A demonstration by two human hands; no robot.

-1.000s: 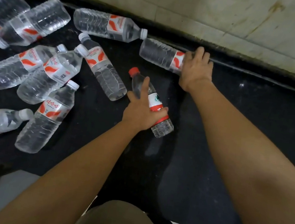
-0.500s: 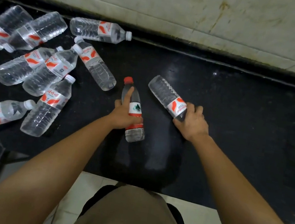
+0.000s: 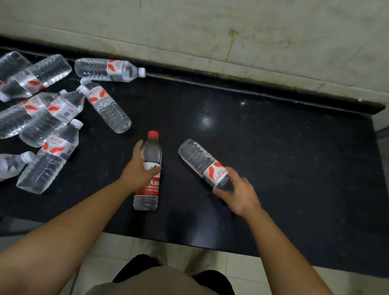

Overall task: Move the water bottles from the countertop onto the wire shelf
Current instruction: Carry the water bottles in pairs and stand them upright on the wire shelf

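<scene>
- The left hand (image 3: 139, 168) is wrapped around the label band of the red-capped bottle (image 3: 149, 173), held over the black countertop (image 3: 286, 160).
- The right hand (image 3: 238, 193) grasps the neck end of the clear bottle (image 3: 201, 163), base pointing away.
- The remaining bottles (image 3: 51, 112) lie on their sides at the countertop's left end.
- The wire shelf is not in view.
- Handling, judged: full bottles are moderately heavy, thin-walled and smooth. Grip at the ribbed mid-body or label, not the cap.
</scene>
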